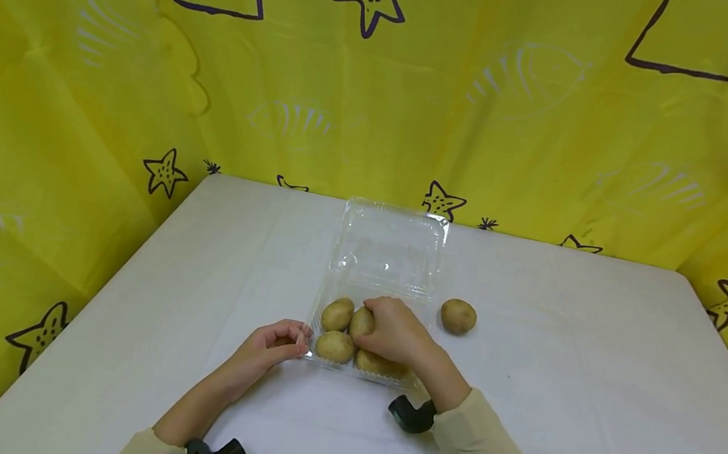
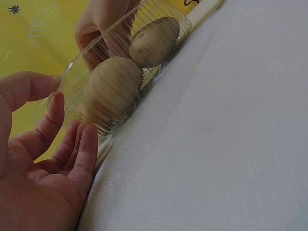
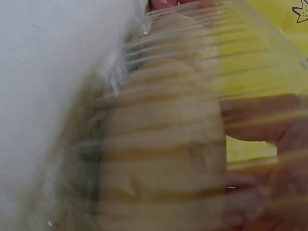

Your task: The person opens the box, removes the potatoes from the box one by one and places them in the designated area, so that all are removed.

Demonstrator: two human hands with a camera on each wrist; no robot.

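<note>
A clear plastic clamshell container (image 1: 421, 307) lies on the table with its lid (image 1: 389, 243) folded back, away from me. My left hand (image 1: 274, 346) pinches the container's left rim between thumb and forefinger, the other fingers near its ribbed wall. Reaching in from the right, my right hand (image 1: 397, 333) grips a potato (image 1: 362, 323) inside the container. To its left are a rear potato (image 1: 337, 314) and a front potato (image 1: 334, 346). Another potato (image 1: 378, 364) sits at the front, partly hidden beneath the right hand. The right wrist view shows potatoes blurred through the plastic.
One loose potato (image 1: 458, 317) rests on the white tablecloth (image 1: 563, 369), just right of the container. A yellow patterned curtain (image 1: 417, 113) encloses the table at the back and both sides. Black wrist devices (image 1: 411, 414) are on both forearms.
</note>
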